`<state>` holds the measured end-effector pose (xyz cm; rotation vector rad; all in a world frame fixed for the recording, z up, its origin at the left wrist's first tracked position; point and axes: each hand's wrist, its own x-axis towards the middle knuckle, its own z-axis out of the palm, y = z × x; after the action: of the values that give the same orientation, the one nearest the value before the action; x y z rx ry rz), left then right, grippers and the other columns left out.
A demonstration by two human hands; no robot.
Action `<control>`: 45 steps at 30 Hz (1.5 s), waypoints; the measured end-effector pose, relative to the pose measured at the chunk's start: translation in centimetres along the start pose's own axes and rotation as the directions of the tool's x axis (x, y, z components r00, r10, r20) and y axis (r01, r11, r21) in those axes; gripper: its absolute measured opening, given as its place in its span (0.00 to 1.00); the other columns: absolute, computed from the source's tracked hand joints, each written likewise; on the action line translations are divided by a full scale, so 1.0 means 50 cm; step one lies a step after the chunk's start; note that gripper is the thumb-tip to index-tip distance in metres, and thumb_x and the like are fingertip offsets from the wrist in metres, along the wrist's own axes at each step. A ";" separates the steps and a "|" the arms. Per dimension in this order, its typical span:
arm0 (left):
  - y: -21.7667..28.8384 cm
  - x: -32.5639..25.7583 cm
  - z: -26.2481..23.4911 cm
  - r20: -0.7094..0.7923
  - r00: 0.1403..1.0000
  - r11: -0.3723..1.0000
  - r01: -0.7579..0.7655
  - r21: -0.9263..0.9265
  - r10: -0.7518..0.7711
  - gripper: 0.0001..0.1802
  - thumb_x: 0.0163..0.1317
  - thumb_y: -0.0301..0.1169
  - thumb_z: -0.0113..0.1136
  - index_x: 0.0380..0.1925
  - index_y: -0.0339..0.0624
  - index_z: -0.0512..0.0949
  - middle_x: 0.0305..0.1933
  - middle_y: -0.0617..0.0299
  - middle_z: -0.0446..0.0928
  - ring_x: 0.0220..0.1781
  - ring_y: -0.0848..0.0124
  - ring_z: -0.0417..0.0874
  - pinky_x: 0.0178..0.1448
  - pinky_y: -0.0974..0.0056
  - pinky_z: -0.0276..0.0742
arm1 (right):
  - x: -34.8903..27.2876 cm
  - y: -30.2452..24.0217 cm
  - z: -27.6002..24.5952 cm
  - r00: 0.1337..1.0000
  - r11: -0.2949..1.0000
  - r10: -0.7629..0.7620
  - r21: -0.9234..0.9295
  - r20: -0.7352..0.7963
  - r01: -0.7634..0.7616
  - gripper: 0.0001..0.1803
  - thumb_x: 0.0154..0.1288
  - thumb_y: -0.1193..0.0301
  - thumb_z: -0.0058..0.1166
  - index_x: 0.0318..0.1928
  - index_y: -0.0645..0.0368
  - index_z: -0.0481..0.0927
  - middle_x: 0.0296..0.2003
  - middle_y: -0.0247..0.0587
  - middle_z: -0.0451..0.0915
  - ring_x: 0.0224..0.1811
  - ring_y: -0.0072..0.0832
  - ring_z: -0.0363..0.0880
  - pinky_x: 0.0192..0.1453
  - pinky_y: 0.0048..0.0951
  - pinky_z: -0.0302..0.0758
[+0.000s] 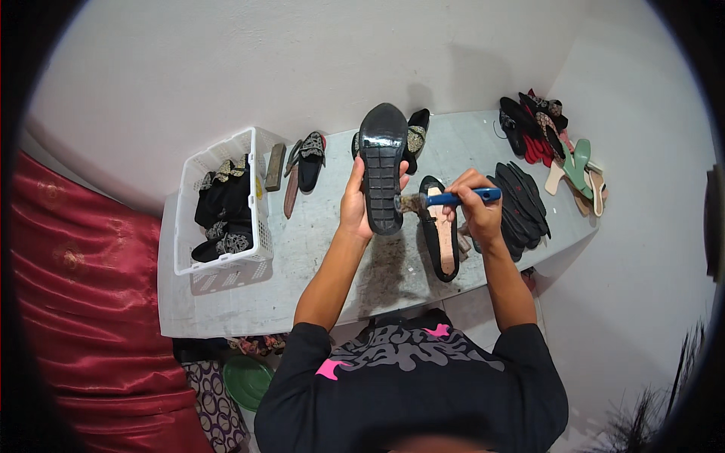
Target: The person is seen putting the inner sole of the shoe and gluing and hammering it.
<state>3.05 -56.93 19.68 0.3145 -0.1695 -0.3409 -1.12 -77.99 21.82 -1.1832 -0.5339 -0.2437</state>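
Observation:
My left hand (353, 202) grips a black shoe sole (383, 167) by its sides, held up above the table. The face turned toward me has a grid of recesses along the heel half and a wet-looking shine near the toe. In my closed right hand (483, 215) is a brush with a blue handle (444, 199). Its stained bristle end touches the sole's right edge near the heel. Beneath the right hand, a black shoe with a pale insole (447, 253) lies on the table. Several black soles (521, 208) are piled right of that hand.
A white plastic basket (181, 219) with several decorated black shoes stands on the left of the grey table (302, 283). A block (275, 167), a brown strip-like tool (291, 195) and a black shoe (309, 172) lie beside it. Shoe parts (532, 124) and green lasts-like pieces (578, 170) are heaped far right.

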 end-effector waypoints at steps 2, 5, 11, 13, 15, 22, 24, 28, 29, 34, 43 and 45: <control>-0.010 0.003 -0.008 0.000 1.000 1.000 0.008 0.010 -0.008 0.30 0.72 0.49 0.41 0.59 0.33 0.66 0.55 0.44 0.74 0.57 0.58 0.78 0.59 0.55 0.79 | -0.027 0.006 -0.007 0.999 0.999 0.049 0.000 0.023 -0.049 0.09 0.67 0.75 0.49 0.32 0.69 0.75 0.30 0.45 0.74 0.24 0.28 0.80 0.25 0.24 0.78; -0.020 0.008 -0.013 -0.001 1.000 1.000 0.009 0.018 -0.009 0.28 0.73 0.49 0.40 0.59 0.35 0.67 0.54 0.45 0.75 0.56 0.58 0.79 0.57 0.55 0.80 | -0.046 0.007 -0.006 0.996 0.996 0.086 0.027 0.036 -0.087 0.08 0.67 0.76 0.49 0.32 0.69 0.75 0.29 0.45 0.74 0.24 0.28 0.80 0.25 0.24 0.79; -0.032 0.004 -0.004 -0.014 0.998 0.998 0.058 0.024 -0.057 0.30 0.71 0.51 0.41 0.56 0.34 0.69 0.53 0.44 0.76 0.52 0.59 0.81 0.55 0.55 0.82 | -0.014 -0.027 -0.009 0.999 0.996 -0.030 -0.086 -0.046 0.026 0.07 0.67 0.77 0.49 0.32 0.69 0.74 0.30 0.45 0.74 0.25 0.28 0.80 0.27 0.25 0.78; -0.034 0.009 0.000 -0.079 0.997 0.998 0.012 0.060 -0.007 0.30 0.71 0.51 0.41 0.56 0.34 0.70 0.52 0.44 0.76 0.51 0.59 0.81 0.53 0.56 0.83 | -0.038 -0.011 -0.014 1.000 0.996 -0.002 -0.091 -0.022 0.000 0.07 0.67 0.77 0.48 0.31 0.68 0.74 0.30 0.45 0.74 0.25 0.27 0.79 0.25 0.24 0.78; -0.033 0.011 -0.013 -0.048 0.999 0.998 0.013 0.059 -0.010 0.30 0.71 0.52 0.41 0.56 0.35 0.70 0.53 0.44 0.76 0.51 0.59 0.82 0.52 0.56 0.83 | -0.058 0.000 -0.008 0.999 0.997 0.028 -0.074 -0.019 -0.030 0.07 0.67 0.77 0.49 0.31 0.69 0.75 0.29 0.45 0.74 0.24 0.27 0.79 0.24 0.22 0.78; -0.035 0.010 0.012 -0.063 0.998 0.996 0.003 0.095 0.003 0.30 0.71 0.52 0.40 0.57 0.38 0.69 0.51 0.48 0.77 0.56 0.62 0.78 0.54 0.54 0.82 | -0.047 -0.012 0.044 0.998 0.998 0.064 -0.008 0.024 -0.064 0.06 0.65 0.78 0.48 0.31 0.69 0.75 0.30 0.45 0.74 0.23 0.27 0.79 0.24 0.23 0.78; -0.030 0.007 0.008 -0.041 0.999 0.996 -0.008 0.091 0.012 0.30 0.71 0.52 0.41 0.57 0.38 0.69 0.52 0.49 0.76 0.56 0.62 0.79 0.55 0.54 0.82 | -0.045 -0.003 0.039 0.995 0.996 0.094 0.003 0.026 -0.094 0.07 0.65 0.77 0.48 0.30 0.69 0.74 0.29 0.45 0.73 0.21 0.27 0.78 0.24 0.23 0.78; -0.019 0.003 -0.001 -0.024 0.999 0.994 -0.041 0.102 0.043 0.30 0.71 0.53 0.41 0.57 0.37 0.69 0.53 0.47 0.75 0.55 0.62 0.79 0.55 0.54 0.81 | -0.041 -0.013 -0.006 0.996 0.993 0.082 -0.079 -0.048 -0.085 0.07 0.65 0.78 0.48 0.31 0.69 0.75 0.29 0.44 0.74 0.22 0.26 0.79 0.23 0.22 0.77; -0.019 0.003 -0.006 -0.024 0.999 0.994 -0.043 0.103 0.045 0.30 0.71 0.53 0.41 0.57 0.37 0.69 0.53 0.47 0.75 0.55 0.62 0.79 0.55 0.54 0.81 | -0.040 -0.015 -0.005 0.996 0.993 0.082 -0.078 -0.046 -0.085 0.07 0.65 0.78 0.48 0.31 0.69 0.75 0.29 0.44 0.74 0.22 0.26 0.79 0.23 0.22 0.77; -0.002 0.002 -0.018 0.023 0.999 0.998 0.050 -0.035 -0.049 0.27 0.71 0.52 0.41 0.58 0.43 0.69 0.52 0.50 0.76 0.54 0.61 0.80 0.53 0.54 0.83 | -0.039 -0.015 0.008 0.994 0.998 -0.032 0.043 -0.105 0.036 0.08 0.67 0.76 0.47 0.32 0.70 0.75 0.30 0.46 0.74 0.22 0.27 0.79 0.22 0.23 0.76; -0.024 -0.006 0.022 0.043 0.998 0.995 -0.042 0.089 0.038 0.28 0.72 0.53 0.38 0.59 0.44 0.66 0.50 0.53 0.77 0.51 0.62 0.81 0.54 0.53 0.82 | -0.046 0.005 0.048 0.998 0.989 0.056 0.137 0.038 -0.061 0.06 0.66 0.78 0.48 0.34 0.71 0.75 0.33 0.48 0.74 0.25 0.29 0.80 0.24 0.24 0.80; -0.018 -0.005 0.004 0.044 0.999 0.995 -0.026 0.096 0.022 0.28 0.72 0.53 0.37 0.60 0.46 0.65 0.50 0.53 0.76 0.50 0.62 0.81 0.52 0.54 0.83 | -0.047 0.009 0.054 0.995 0.989 0.086 0.116 0.041 -0.090 0.06 0.66 0.79 0.48 0.33 0.71 0.75 0.34 0.49 0.75 0.24 0.29 0.80 0.24 0.24 0.80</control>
<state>2.52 -57.71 19.54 0.4010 -0.2318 -0.3163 -3.65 -75.56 21.00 -1.0946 -0.5192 -0.1142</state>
